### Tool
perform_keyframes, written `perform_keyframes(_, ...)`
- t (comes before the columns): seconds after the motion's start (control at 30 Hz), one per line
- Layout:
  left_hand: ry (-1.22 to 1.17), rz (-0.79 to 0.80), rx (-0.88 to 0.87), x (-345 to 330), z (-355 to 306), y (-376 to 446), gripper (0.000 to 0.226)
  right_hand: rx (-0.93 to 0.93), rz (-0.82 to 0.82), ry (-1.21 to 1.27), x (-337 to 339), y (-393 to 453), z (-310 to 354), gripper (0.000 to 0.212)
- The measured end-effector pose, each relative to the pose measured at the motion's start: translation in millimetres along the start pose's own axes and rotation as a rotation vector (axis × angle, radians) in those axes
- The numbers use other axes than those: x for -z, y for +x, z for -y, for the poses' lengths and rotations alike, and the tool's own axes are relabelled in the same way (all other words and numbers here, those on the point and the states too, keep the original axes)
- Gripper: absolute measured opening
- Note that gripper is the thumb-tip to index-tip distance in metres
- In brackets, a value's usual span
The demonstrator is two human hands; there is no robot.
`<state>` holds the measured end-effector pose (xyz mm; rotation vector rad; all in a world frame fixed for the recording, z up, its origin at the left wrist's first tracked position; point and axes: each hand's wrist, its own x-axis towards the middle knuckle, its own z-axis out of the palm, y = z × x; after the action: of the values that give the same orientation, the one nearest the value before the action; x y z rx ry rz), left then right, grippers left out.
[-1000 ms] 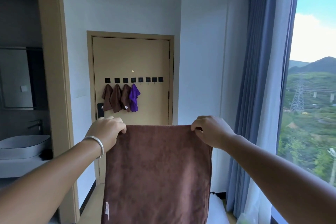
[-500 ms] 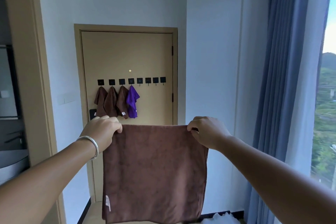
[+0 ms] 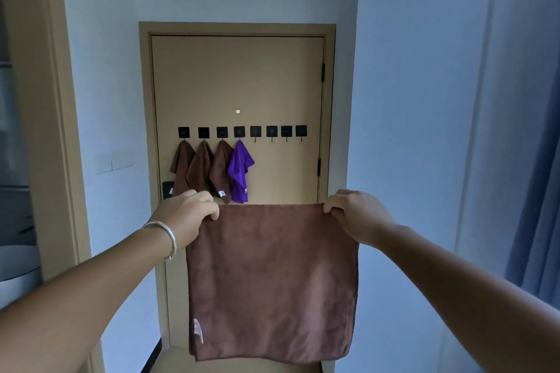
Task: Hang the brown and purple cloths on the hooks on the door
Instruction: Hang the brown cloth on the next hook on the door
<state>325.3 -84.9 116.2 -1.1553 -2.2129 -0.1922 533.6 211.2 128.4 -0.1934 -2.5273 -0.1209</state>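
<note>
Straight ahead in the head view stood the tan door [image 3: 236, 76], with a row of eight black hooks [image 3: 271, 131] across its middle. Three brown cloths [image 3: 198, 168] hung bunched from the three hooks at the left end, and a purple cloth [image 3: 239, 171] hung from the fourth; the four hooks to the right were bare.

Between the camera and the door, a brown cloth [image 3: 272, 281] was held up flat, spread wide and hanging straight down from its top edge. It looked like a soft microfibre towel: light, limp, with no stiffness of its own, so it would likely fold and sag wherever it was not supported. A small label [image 3: 198, 331] showed near its lower left corner. For hanging, a corner or a gathered pinch of the top edge seemed the sensible place to take hold, since the cloths already on the door drape from a single point.

The left hand [image 3: 188, 215], with a silver bangle [image 3: 166, 236] on its wrist, had its grip closed on the top left corner, fingers curled over the hem. The right hand [image 3: 351, 215] pinched the top right corner in the same way, grip clamped on the fabric. Both arms were stretched forward, and the cloth was well apart from the door, not yet near any hook.

At the left edge a white basin [image 3: 18, 263] showed through a doorway; a blue curtain [image 3: 539, 191] hung at the right.
</note>
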Motion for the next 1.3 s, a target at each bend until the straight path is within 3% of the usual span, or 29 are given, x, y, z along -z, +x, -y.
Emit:
perform_keyframes(0.23,0.036,0.049,-0.085,-78.8,45.5,77.3,0.058,0.128,-0.030,-0.019,-75.9,94.1,-25.2,0.052)
perform_keyframes(0.57,0.024,-0.015,-0.094,-182.3,150.2,211.2,0.058,0.130,-0.034,-0.035,-170.7,249.1,-53.3,0.044)
perform_keyframes(0.67,0.004,-0.017,-0.095,-205.7,175.9,241.7,0.048,0.135,-0.074,-0.042,-192.8,284.5,-57.5,0.044)
perform_keyframes(0.8,-0.050,-0.084,-0.125,-229.2,199.4,278.8,0.012,0.145,-0.112,-0.093,-221.0,333.3,-65.4,0.043)
perform_keyframes(1.03,-0.148,0.037,0.024,-270.9,226.8,348.7,0.006,0.106,-0.065,-0.049,-276.4,416.6,-86.5,0.021)
perform_keyframes(1.1,-0.150,0.031,0.015,-289.7,234.9,365.3,0.012,0.075,-0.045,-0.016,-295.7,440.6,-96.3,0.017)
perform_keyframes(1.17,-0.149,0.027,-0.029,-306.9,243.4,381.2,0.032,0.081,-0.040,0.026,-313.2,463.5,-107.1,0.017)
perform_keyframes(1.3,-0.058,0.135,-0.149,-338.4,255.4,428.5,0.063,0.208,-0.012,0.040,-347.6,516.5,-133.1,0.040)
